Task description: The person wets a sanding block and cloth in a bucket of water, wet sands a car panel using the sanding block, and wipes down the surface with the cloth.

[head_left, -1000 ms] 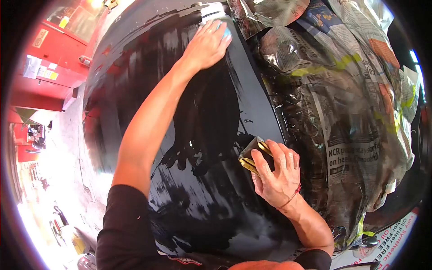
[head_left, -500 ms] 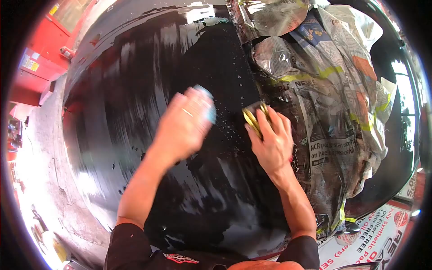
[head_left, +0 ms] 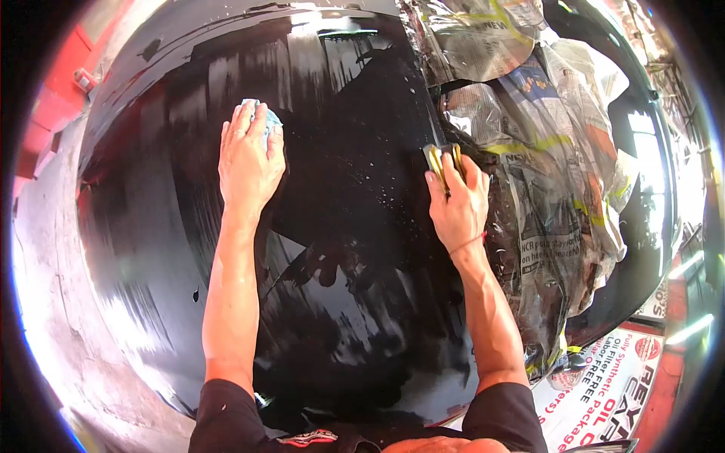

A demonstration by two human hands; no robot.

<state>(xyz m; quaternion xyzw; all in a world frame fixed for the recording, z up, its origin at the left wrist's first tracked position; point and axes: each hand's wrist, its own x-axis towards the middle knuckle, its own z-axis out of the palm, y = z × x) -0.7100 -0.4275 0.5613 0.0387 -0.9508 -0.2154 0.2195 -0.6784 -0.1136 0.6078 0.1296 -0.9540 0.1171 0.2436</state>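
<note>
A wet, glossy black car panel [head_left: 340,151] with streaks and droplets fills the middle of the view. On its left part my left hand [head_left: 249,170] presses a light blue cloth [head_left: 272,121] flat, and part of the cloth is hidden under the fingers. My right hand [head_left: 462,204] grips a yellow-edged pad with a dark face [head_left: 436,162]; its exact kind is unclear. That hand is at the border between the bare panel and the newspaper masking [head_left: 544,181], its fingers bent around the pad.
Plastic and yellow-green tape [head_left: 529,146] cover the newspaper on the right. A printed sign [head_left: 596,385] lies at the lower right. Red equipment [head_left: 57,98] stands at the upper left, beside the pale floor [head_left: 53,241].
My left hand has moved left and forward across the panel with the blue cloth. My right hand, still holding the pad, has shifted slightly right and forward.
</note>
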